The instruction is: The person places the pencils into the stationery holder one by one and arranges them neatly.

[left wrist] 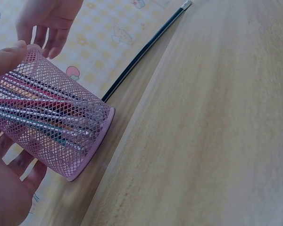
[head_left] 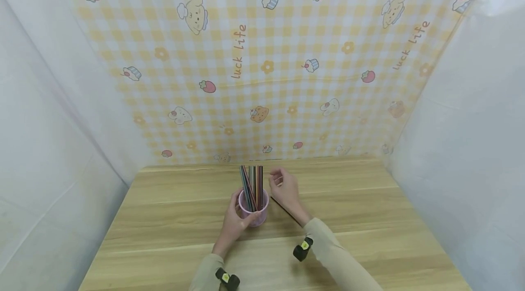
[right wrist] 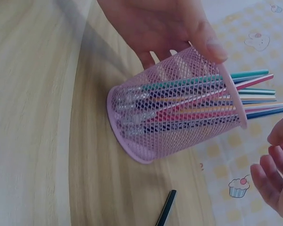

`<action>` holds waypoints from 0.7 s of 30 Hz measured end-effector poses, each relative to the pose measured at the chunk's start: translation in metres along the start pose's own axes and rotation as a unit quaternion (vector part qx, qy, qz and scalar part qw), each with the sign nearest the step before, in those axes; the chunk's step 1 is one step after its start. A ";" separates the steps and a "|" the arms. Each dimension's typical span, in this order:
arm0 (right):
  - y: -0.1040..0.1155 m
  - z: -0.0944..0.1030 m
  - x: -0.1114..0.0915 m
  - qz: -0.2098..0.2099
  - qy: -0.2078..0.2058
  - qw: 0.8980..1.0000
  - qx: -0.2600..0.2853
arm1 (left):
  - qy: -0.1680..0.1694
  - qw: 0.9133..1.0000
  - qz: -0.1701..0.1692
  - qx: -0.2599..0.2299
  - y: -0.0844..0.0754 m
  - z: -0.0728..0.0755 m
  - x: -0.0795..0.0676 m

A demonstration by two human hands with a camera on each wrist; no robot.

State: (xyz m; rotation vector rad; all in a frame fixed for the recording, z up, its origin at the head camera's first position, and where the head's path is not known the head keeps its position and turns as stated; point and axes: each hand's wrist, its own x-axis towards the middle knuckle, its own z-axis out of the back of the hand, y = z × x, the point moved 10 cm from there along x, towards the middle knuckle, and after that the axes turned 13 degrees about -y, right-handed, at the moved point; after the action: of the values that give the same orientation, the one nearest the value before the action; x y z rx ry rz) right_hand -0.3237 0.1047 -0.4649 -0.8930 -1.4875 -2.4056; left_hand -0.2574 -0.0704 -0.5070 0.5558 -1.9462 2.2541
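Observation:
A pink mesh pen cup (head_left: 258,221) stands upright on the table, filled with several pencils (head_left: 251,186) in different colours. My left hand (head_left: 235,223) grips the cup from its left side, thumb near the front of the rim. Just right of the pencils is my right hand (head_left: 285,189), its fingers loosely bent and holding nothing. Beneath the right hand and wrist, a dark pencil (left wrist: 146,51) lies on the tabletop beside the cup; its white-tipped end shows in the left wrist view. In the right wrist view only one end of this dark pencil (right wrist: 166,207) is visible.
The wood-grain table (head_left: 164,227) meets a yellow checked backdrop (head_left: 287,99) with cartoon prints behind the cup. White panels rise at the left (head_left: 61,145) and right (head_left: 459,145).

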 end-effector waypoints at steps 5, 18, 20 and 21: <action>-0.011 0.002 -0.003 -0.033 0.015 0.999 -0.024 | -0.007 1.000 -0.001 0.004 0.018 -0.003 0.001; -0.046 -0.003 -0.023 -0.075 0.094 0.990 -0.079 | -0.005 1.000 -0.009 -0.010 0.041 -0.004 0.002; -0.050 -0.003 -0.026 -0.079 0.100 0.988 -0.088 | -0.005 1.000 -0.008 -0.007 0.042 -0.004 0.002; -0.052 -0.003 -0.027 -0.080 0.104 0.987 -0.094 | -0.005 1.000 -0.010 -0.005 0.042 -0.004 0.002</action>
State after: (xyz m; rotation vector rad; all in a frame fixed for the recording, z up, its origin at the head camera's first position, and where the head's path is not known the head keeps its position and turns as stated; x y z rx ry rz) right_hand -0.3258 0.1224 -0.5206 -0.5504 -1.3192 -2.6953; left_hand -0.2738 -0.0737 -0.5461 0.5842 -1.9473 2.2332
